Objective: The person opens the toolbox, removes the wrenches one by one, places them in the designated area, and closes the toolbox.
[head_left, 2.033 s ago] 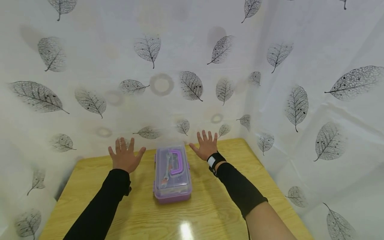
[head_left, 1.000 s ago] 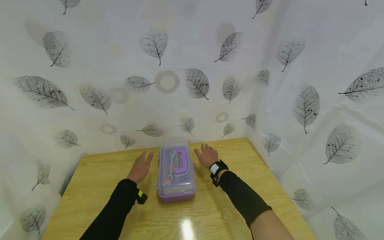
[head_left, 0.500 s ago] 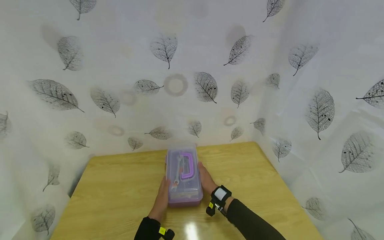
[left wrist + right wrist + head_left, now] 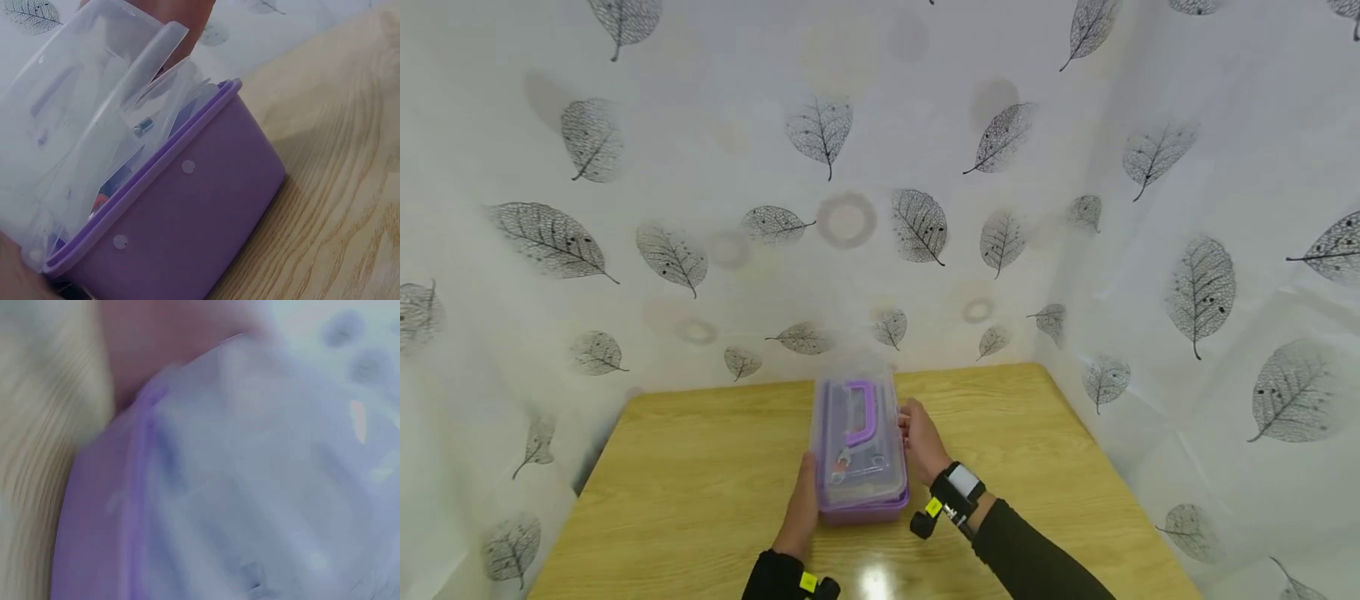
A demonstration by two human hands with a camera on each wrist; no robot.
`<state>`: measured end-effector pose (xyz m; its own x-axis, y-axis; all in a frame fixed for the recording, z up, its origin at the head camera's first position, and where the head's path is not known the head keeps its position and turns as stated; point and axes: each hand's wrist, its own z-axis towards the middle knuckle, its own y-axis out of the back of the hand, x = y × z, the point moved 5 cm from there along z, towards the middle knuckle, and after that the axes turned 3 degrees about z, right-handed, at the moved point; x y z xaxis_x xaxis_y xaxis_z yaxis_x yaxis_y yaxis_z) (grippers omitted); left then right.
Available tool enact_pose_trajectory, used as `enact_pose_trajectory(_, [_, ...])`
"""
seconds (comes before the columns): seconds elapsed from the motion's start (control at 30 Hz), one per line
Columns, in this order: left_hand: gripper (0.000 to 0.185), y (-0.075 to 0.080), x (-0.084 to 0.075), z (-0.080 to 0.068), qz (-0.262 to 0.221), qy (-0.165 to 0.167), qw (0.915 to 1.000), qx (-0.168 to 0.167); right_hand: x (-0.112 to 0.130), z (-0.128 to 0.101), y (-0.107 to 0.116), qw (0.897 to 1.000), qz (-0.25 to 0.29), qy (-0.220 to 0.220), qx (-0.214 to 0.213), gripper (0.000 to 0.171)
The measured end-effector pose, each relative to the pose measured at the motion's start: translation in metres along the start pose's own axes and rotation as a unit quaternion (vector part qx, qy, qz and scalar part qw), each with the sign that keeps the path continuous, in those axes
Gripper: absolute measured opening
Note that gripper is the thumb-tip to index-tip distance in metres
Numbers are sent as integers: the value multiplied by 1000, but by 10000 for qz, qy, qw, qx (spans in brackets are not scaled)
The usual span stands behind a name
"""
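Observation:
A purple toolbox (image 4: 194, 194) with a clear lid (image 4: 880, 483) stands on the table, its purple handle (image 4: 871, 412) on top. The lid is tilted up along its right edge, with a gap over the base in the left wrist view. My right hand (image 4: 922, 442) grips that raised edge with curled fingers. Along the near left side of the box, my left hand (image 4: 801, 508) lies with its fingers extended against it. Through the lid shows a wrench (image 4: 842, 460). Other contents look blurred behind the plastic. The right wrist view is smeared by motion.
The wooden table (image 4: 715, 467) reaches back to a white curtain (image 4: 760, 283) printed with dark leaves, which also hangs at both sides. Each wrist wears a black band with a small camera (image 4: 922, 523).
Both hands have come in from spread-out positions to the sides of the toolbox. Over the last half second, the right hand has raised the lid's right edge.

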<state>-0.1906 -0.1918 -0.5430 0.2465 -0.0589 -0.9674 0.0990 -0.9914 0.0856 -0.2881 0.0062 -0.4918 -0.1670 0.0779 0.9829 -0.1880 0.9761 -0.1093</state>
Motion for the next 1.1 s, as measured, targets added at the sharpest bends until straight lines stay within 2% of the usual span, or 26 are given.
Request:
enact_pose_trajectory(0.07, [99,5,1,-1,31,-10,10000,-34,-5,1,3,9918,972,-832,50,65])
enact_pose_trajectory(0.1, [98,10,2,-2,44,-55,10000,-57,-6,2,4,9872,1180,-1063,153,64])
enact_pose_trajectory(0.17, [96,23,4,-1,144,-132,9998,-94,-6,5,5,9806,1403,-1282,485,58])
enact_pose_trajectory(0.27, [89,55,8,0,728,-368,9957,-445,-1,8,7,9815,1344,-1192,661,45])
enact_pose_trajectory(0.33, [90,80,13,-3,1533,-366,9850,-698,2,9,9,9833,1307,-1128,578,39])
enact_pose_trajectory(0.4, [94,105,19,-7,2313,-338,9675,-969,5,10,12,9846,1288,-1096,433,38])
enact_pose_trajectory(0.47, [97,126,25,-15,3028,-236,9458,-1148,8,10,13,9856,1278,-1051,354,38])
enact_pose_trajectory(0.53, [97,144,31,-23,3426,-117,9305,-1288,13,12,12,9862,1281,-981,361,38])
enact_pose_trajectory(0.6, [99,157,36,-29,3615,0,9222,-1374,20,13,9,9876,1245,-842,450,38])
enact_pose_trajectory(0.63, [100,162,39,-32,3590,108,9232,-1366,24,13,7,9881,1232,-772,510,39])
enact_pose_trajectory(0.8, [111,182,49,-41,2923,697,9449,-1295,44,12,-6,9884,1096,-580,878,40])
enact_pose_trajectory(0.87, [114,186,49,-43,2777,835,9495,-1199,49,12,-10,9881,1070,-600,931,41])
enact_pose_trajectory(1.0, [112,186,49,-37,2967,817,9481,-805,56,15,-14,9881,1101,-604,891,43])
enact_pose_trajectory(1.1, [104,181,52,-33,3317,693,9392,-555,61,15,-19,9885,1105,-550,876,43])
